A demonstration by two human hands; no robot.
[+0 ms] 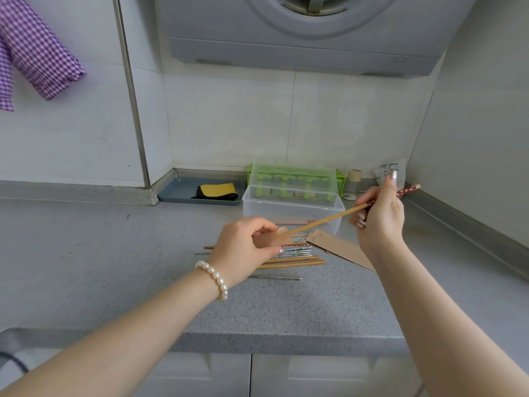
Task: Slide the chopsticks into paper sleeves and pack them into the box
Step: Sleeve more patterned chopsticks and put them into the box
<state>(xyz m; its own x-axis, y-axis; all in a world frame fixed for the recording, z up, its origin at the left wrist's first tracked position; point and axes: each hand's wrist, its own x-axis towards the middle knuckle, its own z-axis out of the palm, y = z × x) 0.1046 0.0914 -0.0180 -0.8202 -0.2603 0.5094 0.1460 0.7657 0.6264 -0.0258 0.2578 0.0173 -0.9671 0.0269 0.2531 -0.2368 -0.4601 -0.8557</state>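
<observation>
Two hands grip bamboo chopstick (329, 218), red-patterned top: left hand (246, 247), right hand (380, 216).

2 hands (246, 242), 1 box (292, 213), 1 tray (174, 193)

A grey speckled worktop (286, 305) carries everything. Against its back wall, in the corner, lies a blue-grey tray (177, 193) holding a yellow and black cloth (217, 191). Farther along the same wall stands a green rack (292, 181), then a small clear jar (352, 183) and a white packet (386, 171). Above the worktop hang a grey range hood (309, 32) and a purple checked cloth (34, 53).
</observation>
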